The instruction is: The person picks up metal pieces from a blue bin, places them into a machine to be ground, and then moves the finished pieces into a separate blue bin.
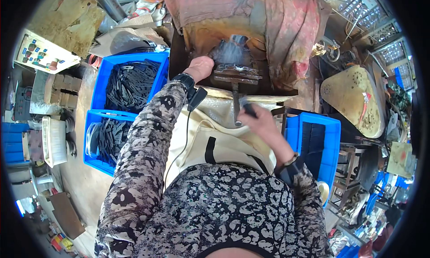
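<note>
Nearest the camera: patterned black-and-white sleeves and a cream apron (224,141) across the lap. Right hand (260,121) is raised just above the apron, fingers curled closed around a dark handle (247,108); the handle pokes out of the fist toward the upper left. Touching or just beside that fist, a thin metal rod (236,106) runs upright from the press tooling down to the edge of the worktop (224,93) (cannot tell whether the handle and rod are one piece). Left hand (200,68) is further out, reached forward with the wrist in a dark band (185,80) and a clip-on device hanging from a cable; it is knuckled closed and rests against the left end of the flat metal die block (236,74), and what it grips, if anything, is hidden. The die block lies between the two hands, directly ahead of the right fist. Behind it stands the rusty press body (215,34), draped in a stained reddish cloth (286,29). To the left, on the floor, two blue crates (101,85) hold dark flat metal strips (130,83). To the right, another blue crate (333,141).
</note>
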`<control>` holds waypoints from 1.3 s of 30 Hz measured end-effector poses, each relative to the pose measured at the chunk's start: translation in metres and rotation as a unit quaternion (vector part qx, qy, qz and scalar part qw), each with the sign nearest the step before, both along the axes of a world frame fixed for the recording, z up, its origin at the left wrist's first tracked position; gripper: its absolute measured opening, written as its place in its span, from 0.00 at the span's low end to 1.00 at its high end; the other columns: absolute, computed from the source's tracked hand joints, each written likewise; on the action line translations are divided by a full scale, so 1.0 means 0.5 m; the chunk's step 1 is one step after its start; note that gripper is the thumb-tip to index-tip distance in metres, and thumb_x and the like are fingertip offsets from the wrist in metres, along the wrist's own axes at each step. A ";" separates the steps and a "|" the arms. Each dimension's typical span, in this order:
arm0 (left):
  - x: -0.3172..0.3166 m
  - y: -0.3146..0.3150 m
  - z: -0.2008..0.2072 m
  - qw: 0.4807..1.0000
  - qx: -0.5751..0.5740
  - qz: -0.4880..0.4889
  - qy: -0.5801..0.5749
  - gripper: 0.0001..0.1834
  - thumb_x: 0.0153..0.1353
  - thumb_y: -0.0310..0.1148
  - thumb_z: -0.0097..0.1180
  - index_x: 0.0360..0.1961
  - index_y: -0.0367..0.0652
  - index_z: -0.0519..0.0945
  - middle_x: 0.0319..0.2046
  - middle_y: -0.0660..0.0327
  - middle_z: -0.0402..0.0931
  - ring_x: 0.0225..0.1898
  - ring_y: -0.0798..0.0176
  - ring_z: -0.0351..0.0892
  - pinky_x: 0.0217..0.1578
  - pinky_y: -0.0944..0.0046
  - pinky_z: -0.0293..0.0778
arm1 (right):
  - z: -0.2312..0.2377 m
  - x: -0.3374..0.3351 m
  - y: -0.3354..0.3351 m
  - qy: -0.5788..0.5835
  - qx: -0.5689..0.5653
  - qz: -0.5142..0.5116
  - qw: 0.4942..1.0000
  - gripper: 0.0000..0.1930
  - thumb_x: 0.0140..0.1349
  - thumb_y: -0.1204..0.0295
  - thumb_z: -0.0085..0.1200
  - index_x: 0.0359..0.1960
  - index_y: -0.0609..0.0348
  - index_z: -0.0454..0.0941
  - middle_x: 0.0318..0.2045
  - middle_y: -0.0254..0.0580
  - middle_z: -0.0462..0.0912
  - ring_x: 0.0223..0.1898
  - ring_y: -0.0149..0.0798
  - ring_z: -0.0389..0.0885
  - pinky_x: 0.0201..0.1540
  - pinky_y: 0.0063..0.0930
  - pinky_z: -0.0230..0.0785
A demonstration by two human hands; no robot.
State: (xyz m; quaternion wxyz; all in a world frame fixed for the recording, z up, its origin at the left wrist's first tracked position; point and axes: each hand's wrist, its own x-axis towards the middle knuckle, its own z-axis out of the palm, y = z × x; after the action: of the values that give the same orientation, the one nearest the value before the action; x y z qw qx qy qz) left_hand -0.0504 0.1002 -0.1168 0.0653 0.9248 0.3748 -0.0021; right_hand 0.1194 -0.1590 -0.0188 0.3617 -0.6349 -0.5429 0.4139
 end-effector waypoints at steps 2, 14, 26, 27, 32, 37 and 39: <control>-0.005 -0.005 -0.004 1.000 -0.009 0.021 0.018 0.10 0.52 0.29 0.52 0.31 0.44 0.85 0.34 0.50 0.82 0.39 0.48 0.82 0.41 0.55 0.78 | 0.008 0.019 0.039 0.112 -0.103 -0.044 0.987 0.13 0.59 0.69 0.59 0.43 0.58 0.71 0.18 0.29 0.74 0.15 0.35 0.70 0.19 0.30 0.63; -0.028 -0.136 0.145 0.950 0.098 0.097 -0.281 0.11 0.58 0.35 0.53 0.22 0.43 0.79 0.26 0.55 0.78 0.31 0.50 0.79 0.33 0.53 0.77 | -0.062 0.062 0.162 0.517 -0.013 -0.161 0.841 0.13 0.66 0.77 0.47 0.51 0.62 0.69 0.42 0.47 0.78 0.40 0.41 0.79 0.42 0.35 0.75; 0.070 -0.283 0.181 0.959 0.101 0.032 -0.261 0.05 0.52 0.29 0.57 0.26 0.39 0.79 0.25 0.54 0.75 0.28 0.52 0.78 0.27 0.56 0.74 | -0.056 0.000 0.199 0.572 0.101 -0.214 0.786 0.13 0.66 0.77 0.49 0.52 0.62 0.68 0.45 0.49 0.78 0.47 0.44 0.79 0.51 0.40 0.75; 0.068 -0.285 0.179 0.959 0.108 0.023 -0.260 0.05 0.52 0.27 0.57 0.28 0.38 0.79 0.26 0.53 0.75 0.28 0.52 0.78 0.27 0.56 0.74 | -0.059 0.000 0.199 0.567 0.099 -0.210 0.790 0.13 0.66 0.77 0.49 0.52 0.62 0.68 0.45 0.48 0.78 0.46 0.42 0.79 0.49 0.39 0.75; -0.001 -0.249 0.175 0.941 0.081 -0.051 -0.326 0.14 0.53 0.22 0.53 0.42 0.37 0.79 0.30 0.54 0.78 0.26 0.59 0.79 0.26 0.62 0.75 | -0.064 0.039 0.188 0.601 0.086 -0.116 0.786 0.14 0.66 0.75 0.50 0.52 0.62 0.68 0.42 0.45 0.78 0.37 0.34 0.76 0.38 0.30 0.72; -0.048 -0.152 0.173 0.726 -0.374 0.183 -0.548 0.23 0.57 0.15 0.41 0.53 0.38 0.75 0.36 0.60 0.79 0.29 0.73 0.74 0.31 0.71 0.74 | -0.061 0.079 0.185 0.559 0.056 -0.104 0.820 0.14 0.67 0.74 0.49 0.53 0.61 0.69 0.40 0.42 0.78 0.31 0.29 0.72 0.32 0.24 0.66; -0.053 -0.111 0.162 0.713 -0.403 0.217 -0.532 0.22 0.58 0.15 0.41 0.53 0.39 0.76 0.35 0.61 0.79 0.29 0.73 0.74 0.31 0.71 0.74 | -0.060 0.093 0.186 0.526 0.043 -0.083 0.846 0.14 0.67 0.72 0.48 0.53 0.61 0.69 0.39 0.41 0.78 0.30 0.28 0.71 0.29 0.23 0.65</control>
State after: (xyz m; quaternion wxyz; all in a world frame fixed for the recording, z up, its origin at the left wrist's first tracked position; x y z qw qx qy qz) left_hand -0.0770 0.0446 -0.0360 0.6189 0.5525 0.4324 0.3533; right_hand 0.1657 -0.0659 -0.0487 0.6530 -0.3485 -0.2344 0.6302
